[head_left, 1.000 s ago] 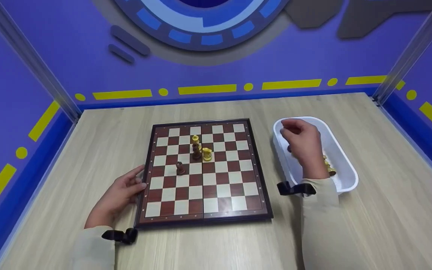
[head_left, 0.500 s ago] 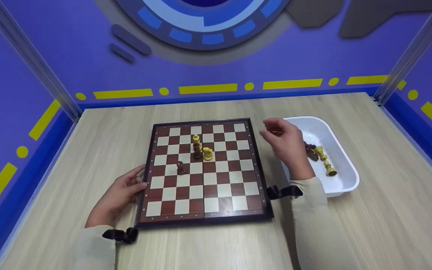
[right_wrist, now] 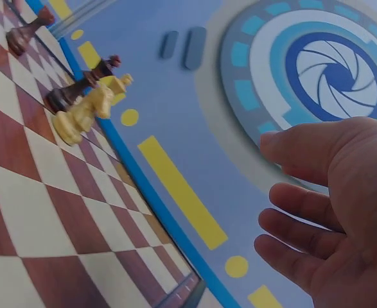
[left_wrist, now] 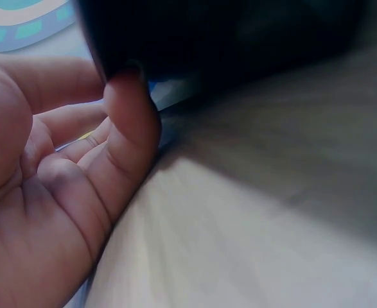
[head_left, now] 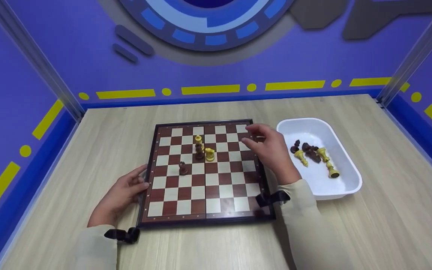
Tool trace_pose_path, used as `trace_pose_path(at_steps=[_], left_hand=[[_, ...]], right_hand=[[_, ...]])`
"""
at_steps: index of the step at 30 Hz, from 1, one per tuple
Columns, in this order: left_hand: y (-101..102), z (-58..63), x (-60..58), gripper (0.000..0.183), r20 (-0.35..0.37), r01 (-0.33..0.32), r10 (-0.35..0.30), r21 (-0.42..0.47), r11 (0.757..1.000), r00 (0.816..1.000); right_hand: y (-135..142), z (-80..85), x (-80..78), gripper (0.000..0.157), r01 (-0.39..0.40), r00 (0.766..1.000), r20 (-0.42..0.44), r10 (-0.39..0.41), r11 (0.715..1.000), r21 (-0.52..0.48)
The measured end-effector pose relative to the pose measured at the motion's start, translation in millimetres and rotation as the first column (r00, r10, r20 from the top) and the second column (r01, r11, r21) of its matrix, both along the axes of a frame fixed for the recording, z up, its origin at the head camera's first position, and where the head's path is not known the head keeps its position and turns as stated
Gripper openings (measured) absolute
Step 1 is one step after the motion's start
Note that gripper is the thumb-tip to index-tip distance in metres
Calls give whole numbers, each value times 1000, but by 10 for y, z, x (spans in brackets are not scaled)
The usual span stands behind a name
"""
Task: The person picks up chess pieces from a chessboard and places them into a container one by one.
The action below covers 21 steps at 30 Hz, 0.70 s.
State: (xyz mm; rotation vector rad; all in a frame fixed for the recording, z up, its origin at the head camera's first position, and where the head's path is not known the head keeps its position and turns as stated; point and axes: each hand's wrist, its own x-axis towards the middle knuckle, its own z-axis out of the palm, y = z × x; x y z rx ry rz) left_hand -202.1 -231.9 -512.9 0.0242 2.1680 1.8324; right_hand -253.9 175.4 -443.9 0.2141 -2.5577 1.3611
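At the left edge of the folding chessboard, my left hand grips the frame, thumb and fingertips against its side. The left wrist view shows the curled fingers touching the board's dark side. My right hand hovers over the board's right edge, thumb and fingers apart. In the right wrist view the hand holds nothing. A pale knight stands mid-board beside a dark king, which partly hides a taller pale piece. Another dark piece stands nearer the left hand.
To the right of the board sits a white plastic tray. Several dark and pale chess pieces lie in it on their sides. The wooden table is bounded by blue printed panels at the back and sides.
My right hand has moved left from over the tray to the board's right edge, its thumb and fingers spreading wider. The left hand and the pieces on the board have stayed put.
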Motion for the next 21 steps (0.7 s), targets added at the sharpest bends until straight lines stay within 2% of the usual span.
trace_pose_path(at_steps=[4,10,21], left_hand=[[-6,3,2,68,-8,13,-13,-7,1000,1000],[-26,-5,3,69,-30,54,-54,11,998,998],[-6,-13,4,69,-29,47,-46,35,998,999]], right_hand=[[-67,-26,-2,37,-19,1000,-14,20,999,48],[-160,-85,-22,37,-61,997,-47,63,997,43],[-297,-118,-38,36,-110,992,-51,114,992,67]])
